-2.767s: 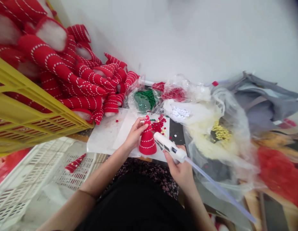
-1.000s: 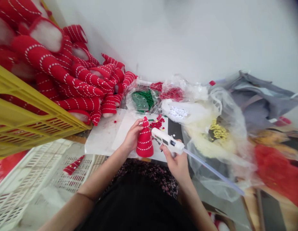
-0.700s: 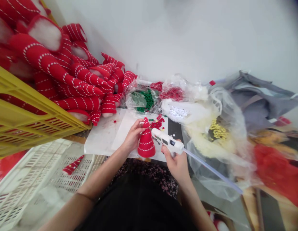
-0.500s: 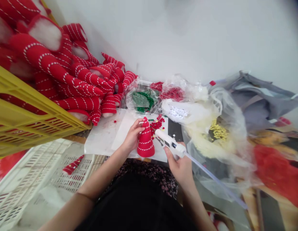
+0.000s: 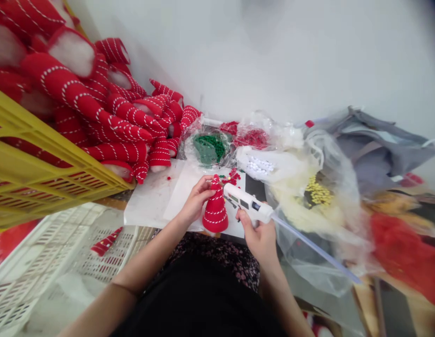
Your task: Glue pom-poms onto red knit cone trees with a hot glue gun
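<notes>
My left hand (image 5: 198, 199) is closed on the upper part of a red cone-shaped hat (image 5: 216, 215) wound with white dashed cord. The hat stands point up, its wide end towards me. My right hand (image 5: 261, 234) grips a white glue gun (image 5: 247, 202), with a long translucent glue stick (image 5: 319, 250) sticking out of its back. The gun's nozzle is close to the hat's upper right side; whether it touches cannot be made out. Behind the hat, small red pompoms (image 5: 234, 177) and a few green ones lie on white paper (image 5: 175, 201).
A yellow crate (image 5: 45, 164) at the left holds a heap of stuffed red cones (image 5: 87, 103). Below it, a white basket (image 5: 98, 229) holds one decorated cone (image 5: 106, 242). Plastic bags of green balls (image 5: 210, 149), red balls (image 5: 252, 138), white balls (image 5: 259, 164) and yellow balls (image 5: 318, 191) line the back and right.
The glue gun's nozzle has moved up and left, nearer the hat's tip. The hat has shifted slightly right and down in view, still in my left hand.
</notes>
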`<state>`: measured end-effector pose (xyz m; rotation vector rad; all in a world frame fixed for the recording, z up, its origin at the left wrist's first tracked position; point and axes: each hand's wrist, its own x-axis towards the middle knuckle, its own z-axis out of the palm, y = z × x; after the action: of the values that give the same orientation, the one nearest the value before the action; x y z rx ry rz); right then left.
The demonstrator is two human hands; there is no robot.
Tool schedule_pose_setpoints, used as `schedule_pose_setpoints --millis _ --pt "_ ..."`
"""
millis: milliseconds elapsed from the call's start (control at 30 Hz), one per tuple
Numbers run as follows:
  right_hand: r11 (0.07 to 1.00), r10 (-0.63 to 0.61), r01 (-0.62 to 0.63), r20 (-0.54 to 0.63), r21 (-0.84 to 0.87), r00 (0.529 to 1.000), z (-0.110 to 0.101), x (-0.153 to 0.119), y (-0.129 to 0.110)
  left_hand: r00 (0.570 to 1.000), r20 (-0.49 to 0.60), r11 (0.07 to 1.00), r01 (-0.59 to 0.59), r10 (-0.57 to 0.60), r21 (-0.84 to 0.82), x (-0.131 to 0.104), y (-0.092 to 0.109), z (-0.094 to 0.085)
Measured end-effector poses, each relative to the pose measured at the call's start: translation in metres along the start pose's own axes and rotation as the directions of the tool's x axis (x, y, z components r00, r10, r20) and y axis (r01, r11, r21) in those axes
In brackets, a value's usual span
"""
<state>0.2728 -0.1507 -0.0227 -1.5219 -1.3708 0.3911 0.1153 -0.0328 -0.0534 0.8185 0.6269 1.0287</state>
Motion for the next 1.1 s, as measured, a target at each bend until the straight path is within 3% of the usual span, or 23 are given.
schedule_pose_setpoints --millis 200,300,333,400,433,467,533,633,700,767,833,900,1000,1100 --pt "0.998 0.021 -0.022 -0.009 -0.062 1.0 -0.013 -0.007 0.014 0.999 -0.044 0.999 0.016 -0.018 -0.044 0.001 -0.001 -0.001" --pt "0.971 0.237 -0.235 0.068 -0.041 0.969 -0.027 -0.007 0.032 0.991 -0.127 0.995 0.023 -0.035 -0.102 0.005 0.001 -0.011" --pt "0.937 0.347 -0.349 0.15 -0.012 0.926 -0.032 -0.007 0.04 0.986 -0.161 0.993 0.023 -0.041 -0.115 0.006 0.003 -0.016" --pt "0.824 0.533 -0.567 0.326 0.009 0.781 -0.038 -0.006 0.056 0.974 -0.221 0.991 0.018 -0.046 -0.129 0.007 0.008 -0.026" --pt "0.774 0.59 -0.633 0.375 -0.01 0.715 -0.04 -0.006 0.065 0.969 -0.242 0.991 0.015 -0.047 -0.132 0.008 0.011 -0.031" --pt "0.754 0.622 -0.654 0.383 -0.058 0.683 -0.042 -0.007 0.072 0.965 -0.257 0.991 0.015 -0.05 -0.134 0.008 0.014 -0.035" --pt "0.787 0.617 -0.566 0.313 -0.246 0.722 -0.043 -0.007 0.083 0.96 -0.274 0.99 0.023 -0.061 -0.14 0.007 0.017 -0.039" --pt "0.744 0.49 -0.339 0.125 -0.576 0.863 -0.042 0.002 0.087 0.954 -0.286 0.987 0.048 -0.092 -0.155 0.005 0.02 -0.039" --pt "0.742 0.339 -0.207 0.09 -0.637 0.936 -0.035 0.02 0.084 0.952 -0.283 0.983 0.069 -0.116 -0.169 0.004 0.02 -0.035" --pt "0.834 0.129 -0.005 0.185 -0.552 0.974 -0.021 0.049 0.078 0.953 -0.272 0.98 0.088 -0.136 -0.18 0.004 0.019 -0.031" --pt "0.884 -0.022 0.16 0.303 -0.44 0.953 0.001 0.082 0.071 0.956 -0.258 0.979 0.095 -0.14 -0.179 0.004 0.018 -0.028" --pt "0.876 -0.065 0.254 0.423 -0.409 0.904 0.026 0.113 0.067 0.962 -0.239 0.982 0.094 -0.132 -0.164 0.004 0.016 -0.027" --pt "0.821 -0.011 0.323 0.551 -0.472 0.834 0.06 0.142 0.066 0.97 -0.209 0.986 0.095 -0.122 -0.136 0.003 0.015 -0.026" --pt "0.808 0.023 0.332 0.588 -0.488 0.808 0.078 0.15 0.072 0.973 -0.197 0.988 0.099 -0.122 -0.122 0.001 0.015 -0.026"
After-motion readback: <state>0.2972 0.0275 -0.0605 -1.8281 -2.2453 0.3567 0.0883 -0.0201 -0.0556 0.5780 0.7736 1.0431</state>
